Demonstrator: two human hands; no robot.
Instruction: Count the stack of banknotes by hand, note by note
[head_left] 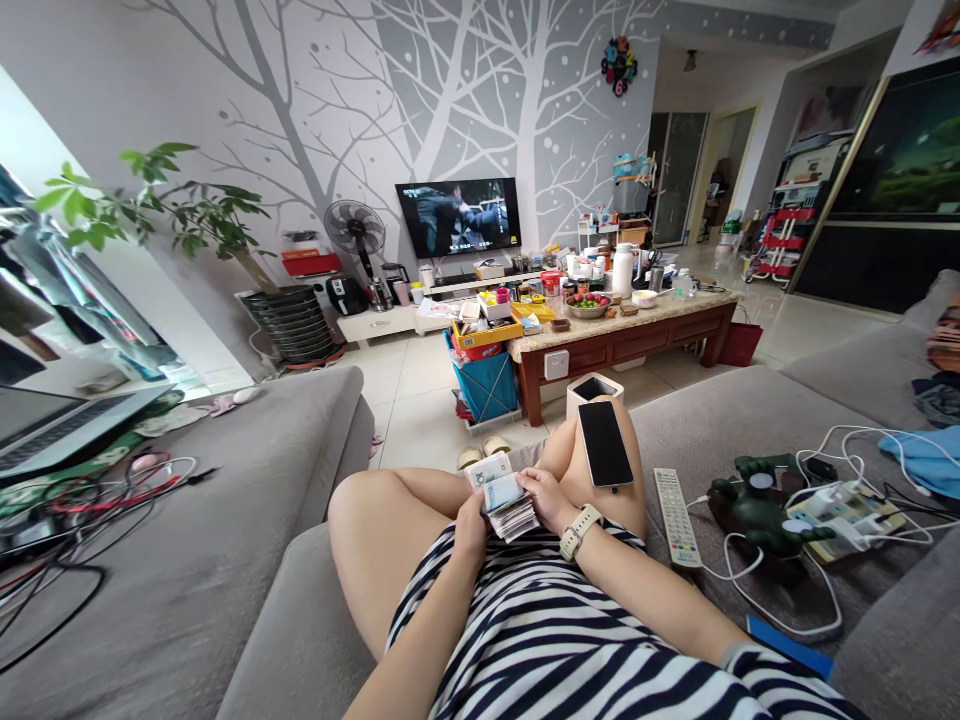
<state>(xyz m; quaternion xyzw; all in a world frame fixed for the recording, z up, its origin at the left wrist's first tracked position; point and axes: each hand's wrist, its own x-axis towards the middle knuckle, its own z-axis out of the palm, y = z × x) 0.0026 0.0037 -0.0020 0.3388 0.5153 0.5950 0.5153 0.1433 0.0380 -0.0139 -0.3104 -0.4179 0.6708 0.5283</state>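
Observation:
I sit on a grey sofa (225, 560) with my legs crossed. Both hands meet over my lap on a stack of banknotes (501, 497). My left hand (471, 524) grips the stack from the left side, fingers curled around it. My right hand (546, 498), with a pale watch on the wrist, pinches the notes on the right, thumb on top. The top notes fan up toward my knees. A black phone (604, 443) lies face up on my right thigh, just right of my right hand.
A white remote (676, 517) lies on the sofa to my right, beside a green fist figure (757, 505), chargers and white cables (840, 497). A laptop (60, 425) and tangled wires sit at the left. Ahead stand a cluttered coffee table (622, 335), a TV (459, 216) and a fan (355, 230).

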